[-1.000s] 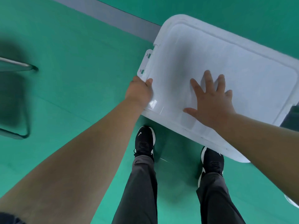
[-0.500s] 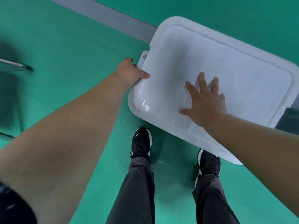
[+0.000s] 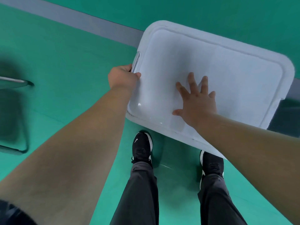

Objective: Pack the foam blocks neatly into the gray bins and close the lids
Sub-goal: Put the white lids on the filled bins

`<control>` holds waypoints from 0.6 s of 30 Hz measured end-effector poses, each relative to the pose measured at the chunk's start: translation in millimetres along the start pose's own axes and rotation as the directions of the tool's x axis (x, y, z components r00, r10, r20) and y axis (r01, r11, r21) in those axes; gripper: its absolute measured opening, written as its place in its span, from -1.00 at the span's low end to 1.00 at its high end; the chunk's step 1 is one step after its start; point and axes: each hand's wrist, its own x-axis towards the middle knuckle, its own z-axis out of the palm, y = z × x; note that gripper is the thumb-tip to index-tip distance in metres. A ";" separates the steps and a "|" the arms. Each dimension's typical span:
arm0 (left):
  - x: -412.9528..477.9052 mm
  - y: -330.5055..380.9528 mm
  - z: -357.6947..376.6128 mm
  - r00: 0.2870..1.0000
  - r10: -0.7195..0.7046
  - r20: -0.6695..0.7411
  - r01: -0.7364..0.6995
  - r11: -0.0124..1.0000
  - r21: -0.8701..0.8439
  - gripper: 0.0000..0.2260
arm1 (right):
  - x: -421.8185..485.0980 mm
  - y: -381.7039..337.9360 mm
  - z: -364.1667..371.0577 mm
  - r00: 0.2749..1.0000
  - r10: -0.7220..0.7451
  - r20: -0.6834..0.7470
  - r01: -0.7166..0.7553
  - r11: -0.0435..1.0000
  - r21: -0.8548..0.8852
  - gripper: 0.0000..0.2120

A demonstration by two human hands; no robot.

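Observation:
A large white plastic lid (image 3: 227,75) covers a bin on the green floor in front of my feet; the bin's body and any foam blocks are hidden beneath it. My left hand (image 3: 122,77) grips the lid's left edge by the latch (image 3: 136,61), thumb on top and fingers curled around the side. My right hand (image 3: 197,101) lies flat on the lid's top, fingers spread and pressing down near its front half.
A grey stripe (image 3: 81,20) crosses the green floor behind the bin. A dark metal chair frame (image 3: 16,114) stands at the far left. My two black shoes (image 3: 142,148) are just below the bin's front edge. Something dark (image 3: 289,117) sits beside the bin's right end.
My left hand shifted along the lid's left edge from the front corner up to the latch and grips there. My right hand stayed flat on the lid. The view moved slightly.

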 end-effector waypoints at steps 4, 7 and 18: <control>-16.3 3.3 8.0 0.996 0.072 -0.060 -0.060 0.980 0.188 -0.70 | -2.1 3.8 0.6 1.000 -0.017 0.013 0.016 0.999 0.045 -0.04; -30.7 19.1 11.9 0.992 0.126 -0.021 -0.101 0.873 0.478 -0.84 | -6.3 9.2 -2.4 0.999 -0.051 0.000 0.050 0.992 0.118 -0.10; -134.8 78.4 152.2 0.729 0.437 0.526 -0.681 0.397 0.615 0.08 | -89.7 171.4 27.2 0.918 0.334 -0.213 -0.214 0.871 0.442 -0.46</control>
